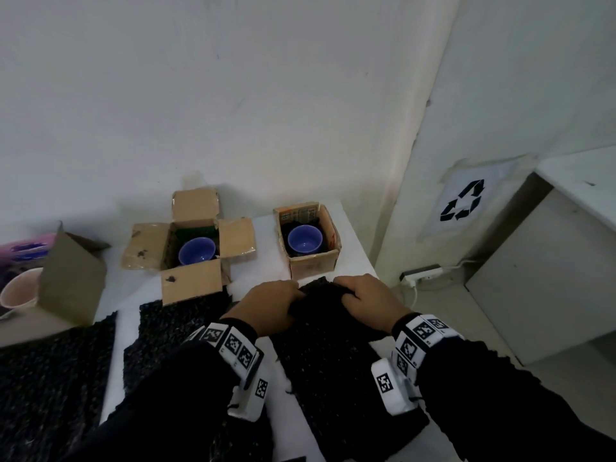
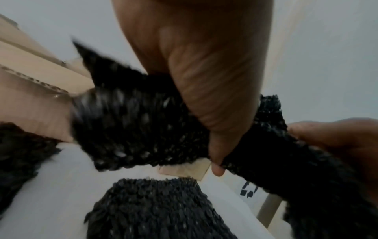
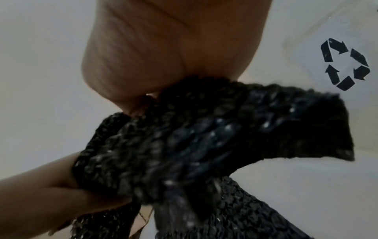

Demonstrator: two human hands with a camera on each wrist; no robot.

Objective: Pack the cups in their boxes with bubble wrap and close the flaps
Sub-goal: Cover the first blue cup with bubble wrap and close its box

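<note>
Two open cardboard boxes stand at the back of the white table. The left box (image 1: 186, 248) has its flaps spread and holds a blue cup (image 1: 197, 251). The right box (image 1: 308, 243) holds another blue cup (image 1: 304, 239) on dark wrap. In front of the right box both hands grip the far end of a black bubble wrap sheet (image 1: 328, 348) and bunch it up. My left hand (image 1: 271, 306) pinches its left part (image 2: 147, 122), my right hand (image 1: 363, 300) its right part (image 3: 204, 137).
More black bubble wrap sheets (image 1: 56, 371) lie at the front left. A tilted cardboard box (image 1: 71, 285), a pink cup (image 1: 20, 290) and a pink packet (image 1: 28, 248) stand at the far left. The table edge (image 1: 361, 248) runs along the right, near a recycling sign (image 1: 461, 201).
</note>
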